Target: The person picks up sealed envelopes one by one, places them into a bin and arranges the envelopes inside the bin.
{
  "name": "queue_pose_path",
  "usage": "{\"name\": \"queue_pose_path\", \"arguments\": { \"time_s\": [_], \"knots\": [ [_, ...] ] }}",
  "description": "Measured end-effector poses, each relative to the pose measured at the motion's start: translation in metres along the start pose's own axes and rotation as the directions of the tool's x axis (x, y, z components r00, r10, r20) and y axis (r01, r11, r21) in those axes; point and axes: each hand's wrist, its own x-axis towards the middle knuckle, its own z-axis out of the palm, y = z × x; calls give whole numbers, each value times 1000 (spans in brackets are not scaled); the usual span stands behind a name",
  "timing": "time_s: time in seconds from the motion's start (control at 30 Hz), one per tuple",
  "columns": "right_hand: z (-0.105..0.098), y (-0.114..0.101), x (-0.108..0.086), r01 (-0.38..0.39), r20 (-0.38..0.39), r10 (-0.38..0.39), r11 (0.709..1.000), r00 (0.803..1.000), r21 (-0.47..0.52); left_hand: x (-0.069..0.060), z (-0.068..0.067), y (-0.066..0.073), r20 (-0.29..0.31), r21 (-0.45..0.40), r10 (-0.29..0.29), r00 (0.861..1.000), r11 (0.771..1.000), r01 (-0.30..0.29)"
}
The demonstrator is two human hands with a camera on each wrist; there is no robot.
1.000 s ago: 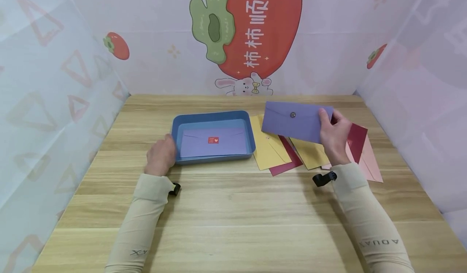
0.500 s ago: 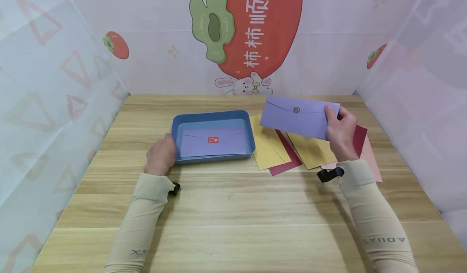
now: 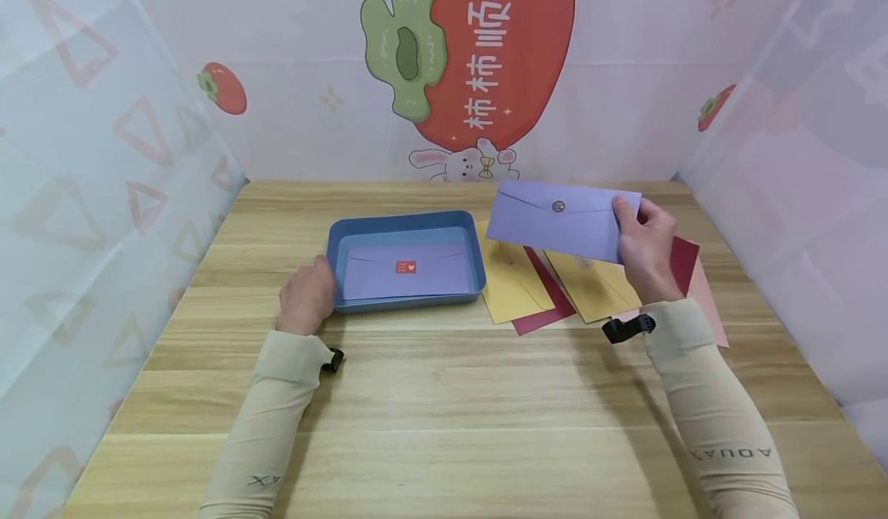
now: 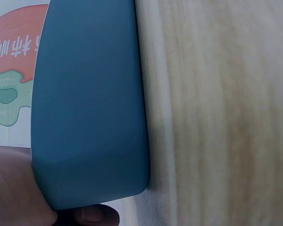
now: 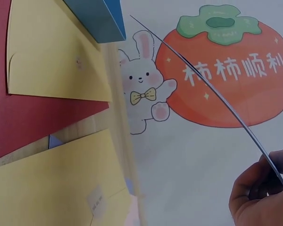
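Note:
My right hand [image 3: 647, 247] pinches the right end of a purple envelope [image 3: 548, 222] with a round dark seal, holding it tilted above a spread of other envelopes. In the right wrist view, that raised envelope [image 5: 226, 106] appears edge-on. My left hand [image 3: 306, 295] grips the left wall of a blue tray [image 3: 409, 301]. The left wrist view has the tray's side [image 4: 89, 103] up close, with the hand [image 4: 14, 188] at its corner. Flat inside the tray lies another purple envelope [image 3: 375, 276] bearing a red heart sticker.
Beneath the raised envelope, yellow envelopes [image 3: 516, 284] overlap a dark red envelope [image 3: 544, 318] right of the tray. Farther right are another red envelope [image 3: 684, 264] and a pink one [image 3: 711, 311]. Printed cloth walls [image 3: 298, 141] border the wooden table [image 3: 451, 395].
My right hand has lifted the purple envelope slightly and shifted right, then a little back left, turning its face more upward. My left hand and the tray have stayed put.

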Motion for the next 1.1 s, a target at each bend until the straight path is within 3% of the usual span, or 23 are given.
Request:
{"name": "queue_pose_path", "arguments": {
  "time_s": [0.43,1.1],
  "knots": [
    [6,-8,-2,-10,35,8,999,999,42,1,0,0,6,-1,-5,1000,1000,5],
    [21,-14,-7,38,72,-42,997,997,65,0,1,0,-1,12,0,1000,1000,0]
  ]
}}
